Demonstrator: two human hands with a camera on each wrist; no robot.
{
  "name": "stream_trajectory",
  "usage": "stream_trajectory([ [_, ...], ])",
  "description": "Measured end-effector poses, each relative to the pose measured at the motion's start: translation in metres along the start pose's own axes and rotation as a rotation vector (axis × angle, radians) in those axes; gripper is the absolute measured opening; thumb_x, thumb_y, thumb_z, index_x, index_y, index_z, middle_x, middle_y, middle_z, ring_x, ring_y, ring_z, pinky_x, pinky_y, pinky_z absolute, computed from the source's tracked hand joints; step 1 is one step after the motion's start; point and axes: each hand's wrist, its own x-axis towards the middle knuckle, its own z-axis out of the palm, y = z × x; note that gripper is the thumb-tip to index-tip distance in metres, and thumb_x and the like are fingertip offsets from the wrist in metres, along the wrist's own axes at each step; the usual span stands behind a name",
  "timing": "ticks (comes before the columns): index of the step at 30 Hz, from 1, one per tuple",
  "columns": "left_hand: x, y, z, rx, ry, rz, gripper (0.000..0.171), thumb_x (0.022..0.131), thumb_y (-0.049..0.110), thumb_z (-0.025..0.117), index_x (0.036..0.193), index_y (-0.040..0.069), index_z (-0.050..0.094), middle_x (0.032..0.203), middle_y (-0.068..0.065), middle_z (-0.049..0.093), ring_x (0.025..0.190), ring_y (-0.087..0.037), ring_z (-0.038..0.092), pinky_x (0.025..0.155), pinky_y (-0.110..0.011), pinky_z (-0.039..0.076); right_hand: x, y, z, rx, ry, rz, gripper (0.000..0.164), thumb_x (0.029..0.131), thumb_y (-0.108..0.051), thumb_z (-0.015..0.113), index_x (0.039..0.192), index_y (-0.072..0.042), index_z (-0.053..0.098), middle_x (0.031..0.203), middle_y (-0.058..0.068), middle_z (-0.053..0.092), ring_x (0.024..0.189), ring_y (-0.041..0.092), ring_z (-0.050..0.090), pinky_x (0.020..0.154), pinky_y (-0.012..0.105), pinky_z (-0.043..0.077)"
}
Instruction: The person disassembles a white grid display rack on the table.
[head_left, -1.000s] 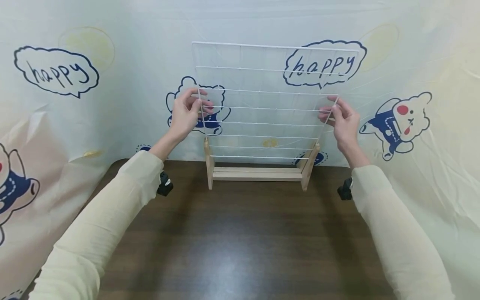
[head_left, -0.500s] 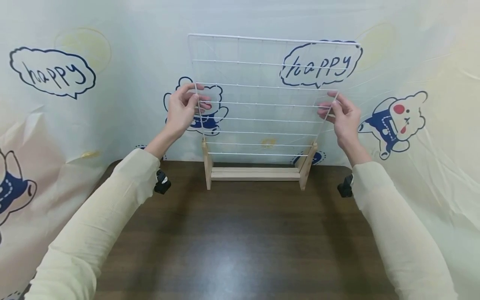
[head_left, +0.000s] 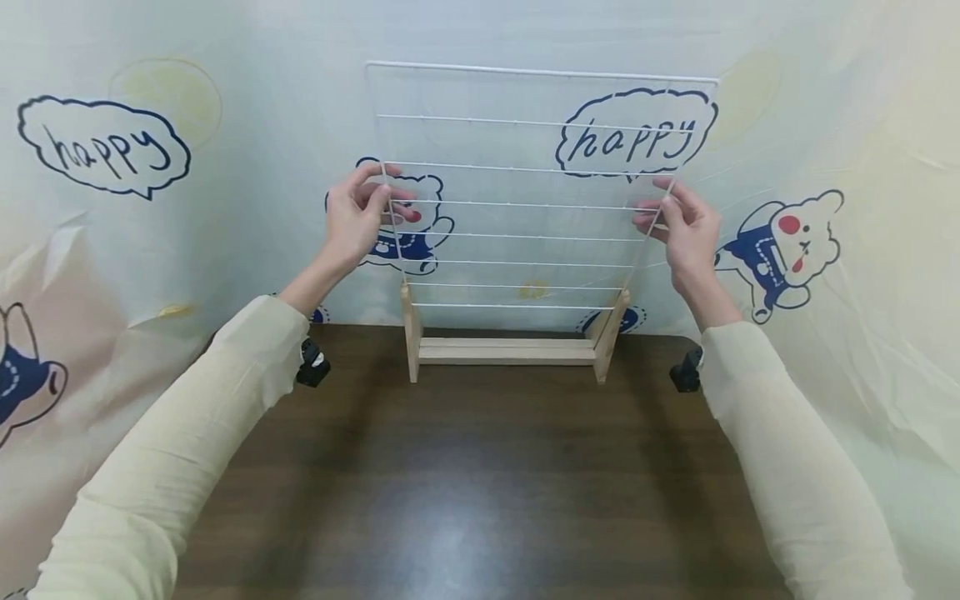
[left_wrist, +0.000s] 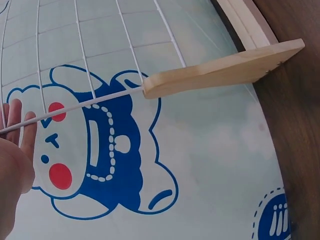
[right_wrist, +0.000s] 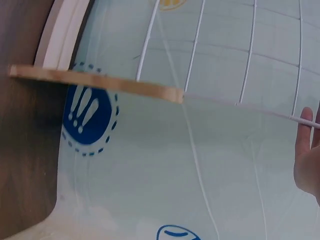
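A white wire grid rack (head_left: 517,168) stands in a pale wooden base (head_left: 506,358) near the back of the table. My left hand (head_left: 351,218) pinches the grid's left side wire between thumb and fingers, above the base. On the opposite side, my right hand (head_left: 690,233) holds the right side wire the same way at about equal height. In the left wrist view the wire runs from that hand (left_wrist: 12,167) down to the wooden end piece (left_wrist: 215,72). The right wrist view has the other end piece (right_wrist: 100,80), with the hand (right_wrist: 310,167) partly cut off at the edge.
A dark brown wooden table (head_left: 450,467) lies in front of the base. Behind it hangs a pale cloth (head_left: 255,192) printed with cartoon bears and "happy" bubbles. The cloth also lines both sides.
The grid's top edge has risen in the head view. Both hands keep their hold, and the left one has shifted slightly left and up. The base stays nearly in place.
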Motion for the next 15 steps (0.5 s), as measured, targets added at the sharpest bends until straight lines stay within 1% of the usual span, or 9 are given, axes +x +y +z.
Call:
stream_trajectory([
  [3,0.0013,0.0011,-0.002,0.009,0.011,0.005,0.025,0.099,-0.003,0.046,0.122,-0.005,0.057,0.101,-0.023,0.069,0.081,-0.037,0.067,0.079,-0.039,0.058,0.0013,-0.0025,0.0027,0.002,0.007,-0.004,0.028,0.1,-0.009,0.05,0.124,-0.008,0.064,0.098,0.011,0.072,0.084,0.024,0.068,0.086,0.033,0.056],
  [6,0.0025,0.0018,-0.0043,-0.006,0.017,0.006,0.026,0.099,-0.003,0.047,0.123,-0.005,0.057,0.102,-0.025,0.068,0.08,-0.036,0.066,0.08,-0.039,0.058,0.0025,-0.0052,0.0051,0.002,0.001,-0.02,0.027,0.1,-0.008,0.05,0.123,-0.009,0.065,0.098,0.011,0.072,0.084,0.024,0.068,0.085,0.032,0.056],
  [9,0.0035,0.0031,-0.0054,-0.017,0.014,0.004,0.027,0.099,-0.002,0.047,0.124,-0.005,0.057,0.104,-0.028,0.066,0.08,-0.033,0.068,0.081,-0.04,0.057,0.0031,-0.007,0.0055,0.01,-0.007,-0.028,0.027,0.1,-0.007,0.05,0.123,-0.008,0.065,0.097,0.011,0.072,0.083,0.024,0.069,0.084,0.031,0.056],
  [12,0.0039,0.0054,-0.0046,-0.007,0.009,-0.003,0.026,0.099,-0.002,0.047,0.124,-0.005,0.057,0.105,-0.029,0.066,0.08,-0.032,0.068,0.082,-0.042,0.056,0.0039,-0.0076,0.0034,0.01,-0.009,-0.03,0.028,0.1,-0.007,0.049,0.124,-0.006,0.064,0.096,0.011,0.072,0.083,0.024,0.069,0.084,0.032,0.057],
  [14,0.0046,0.0077,-0.0033,0.005,0.011,0.002,0.026,0.099,-0.001,0.046,0.123,-0.005,0.057,0.104,-0.028,0.067,0.081,-0.033,0.068,0.081,-0.043,0.057,0.0051,-0.0074,0.0014,0.009,0.004,-0.028,0.028,0.101,-0.008,0.049,0.124,-0.008,0.064,0.097,0.011,0.072,0.083,0.024,0.068,0.084,0.031,0.056],
  [15,0.0052,0.0087,-0.0026,0.014,0.013,0.005,0.026,0.1,-0.001,0.046,0.123,-0.004,0.057,0.103,-0.026,0.068,0.081,-0.033,0.068,0.081,-0.041,0.057,0.0058,-0.0075,0.0005,0.009,0.014,-0.026,0.027,0.101,-0.009,0.05,0.124,-0.009,0.064,0.097,0.01,0.072,0.084,0.024,0.068,0.085,0.031,0.056],
])
